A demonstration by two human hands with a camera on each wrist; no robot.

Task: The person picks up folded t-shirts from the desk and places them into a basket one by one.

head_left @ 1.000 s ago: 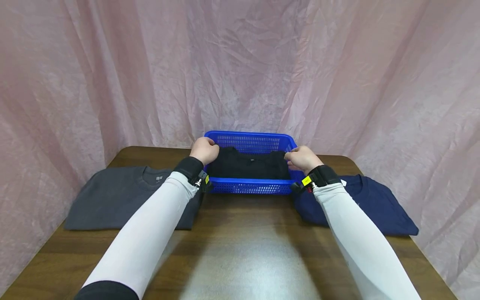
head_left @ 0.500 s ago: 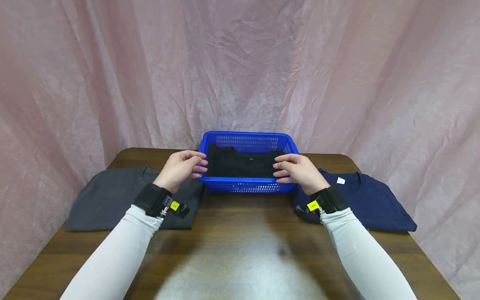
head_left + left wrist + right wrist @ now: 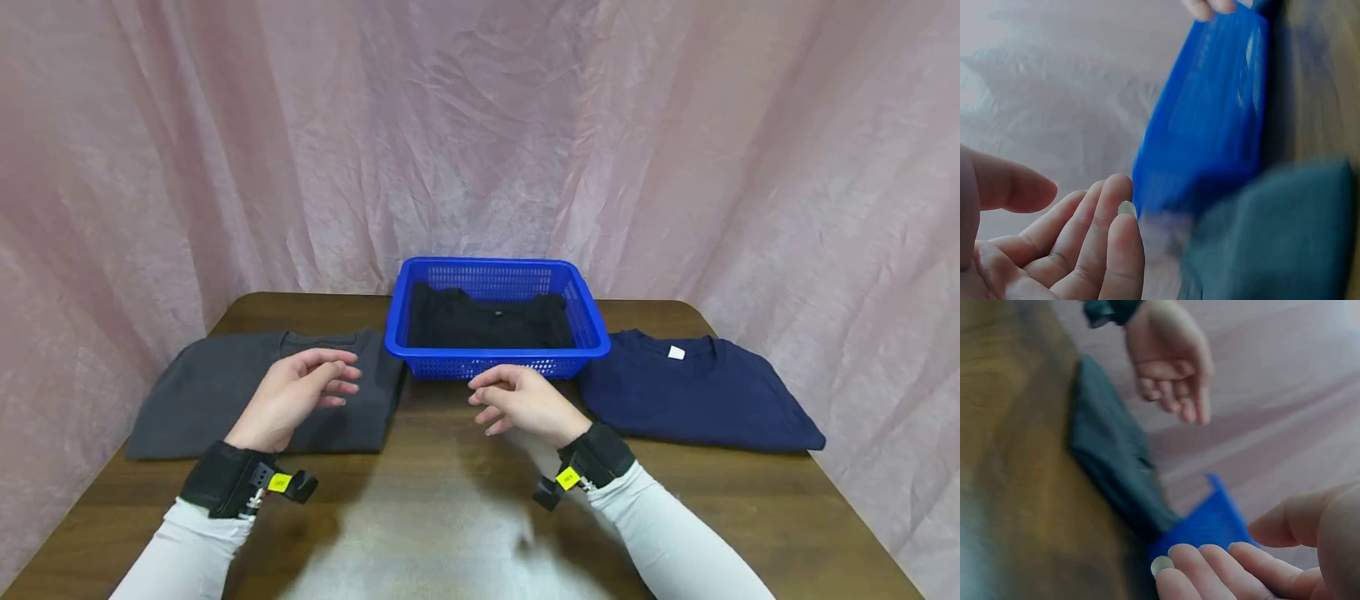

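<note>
A blue plastic basket point(image 3: 495, 365) stands at the back middle of the brown table point(image 3: 465, 500), with a folded black shirt point(image 3: 487, 321) lying inside it. My left hand point(image 3: 296, 392) hovers over the grey shirt point(image 3: 202, 392) at the left, fingers relaxed and holding nothing. In front of the basket my right hand point(image 3: 517, 400) hangs above the table, also empty with loose fingers. The left wrist view shows my fingers point(image 3: 1091, 244) spread beside the blurred basket point(image 3: 1210, 137). In the right wrist view my fingertips point(image 3: 1222, 569) are apart, and the other hand point(image 3: 1169, 356) is beyond them.
A folded navy shirt point(image 3: 697, 392) with a white neck label lies right of the basket. Pink crumpled curtain point(image 3: 480, 125) hangs behind and at both sides of the table. Bare wood lies between me and the basket.
Both hands let go of the black shirt in the basket and drew back toward me. The left hand moved out over the grey shirt; the right came down in front of the basket.
</note>
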